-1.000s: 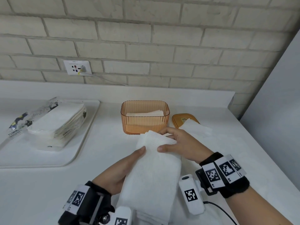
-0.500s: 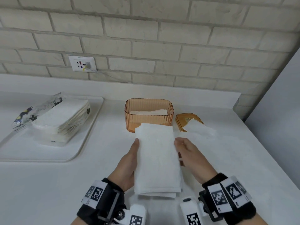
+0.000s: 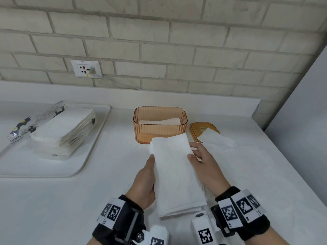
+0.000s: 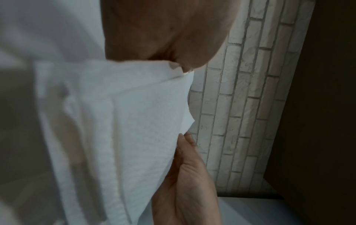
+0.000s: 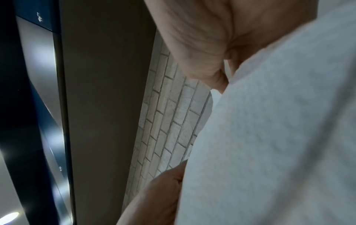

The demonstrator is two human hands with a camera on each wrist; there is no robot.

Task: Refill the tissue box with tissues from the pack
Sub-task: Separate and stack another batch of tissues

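— What are your hands holding?
— Your left hand (image 3: pixel 144 181) and right hand (image 3: pixel 203 163) grip a stack of tissues (image 3: pixel 175 172) by its long sides, above the counter (image 3: pixel 53 200).
— And the tissue box?
— The orange tissue box (image 3: pixel 160 125) stands just beyond the stack; the opened pack (image 3: pixel 58 131) lies on the tray (image 3: pixel 85 156).

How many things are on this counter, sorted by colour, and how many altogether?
Orange: 2, tissue box, lid
White: 4, held tissue stack, loose tissue, tissue pack, tray
Total: 6
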